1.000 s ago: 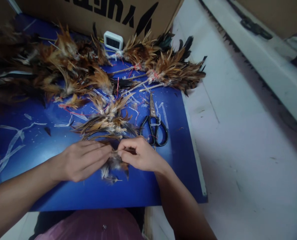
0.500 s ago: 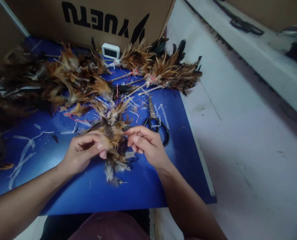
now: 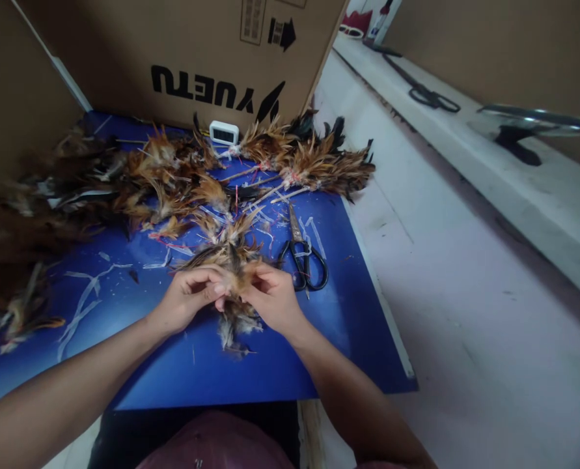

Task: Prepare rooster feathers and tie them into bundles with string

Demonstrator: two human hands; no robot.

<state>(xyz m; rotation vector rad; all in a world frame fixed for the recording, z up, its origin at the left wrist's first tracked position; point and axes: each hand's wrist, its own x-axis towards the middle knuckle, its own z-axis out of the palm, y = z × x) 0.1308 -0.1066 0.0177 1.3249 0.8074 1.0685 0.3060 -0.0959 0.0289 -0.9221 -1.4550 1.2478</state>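
Brown and tan feathers, gathered into a small feather bundle (image 3: 234, 286), sit pinched between both hands just above the blue board (image 3: 270, 365). Left hand (image 3: 187, 301): fingers curled, thumb and fingertips closed on the bundle's left side. Right hand (image 3: 270, 299): fingers bent inward, closed on the bundle's right side, fingertips nearly meeting those of the left. Pale, fluffy feather ends hang below the hands and brush the board.

Bundle held over the near-middle part of the board, close to the person's body. Just behind it lies a loose clump of feathers (image 3: 221, 244) on the board. Black-handled scissors (image 3: 303, 260) lie flat just right of the right hand, blades shut and pointing away from the person; not touched.

Farther back, tied feather dusters (image 3: 314, 166) lie in a row with thin sticks and red-and-white binding showing at their necks. A large heap of dark brown feathers (image 3: 50, 208) covers the left side of the board. White strips of trimmings (image 3: 82, 303) scattered on the blue surface to the left of the left forearm.

A small white timer (image 3: 224, 132) stands at the far edge of the board, against a cardboard box (image 3: 196, 58) printed with black lettering. To the right, a pale floor (image 3: 465, 273).
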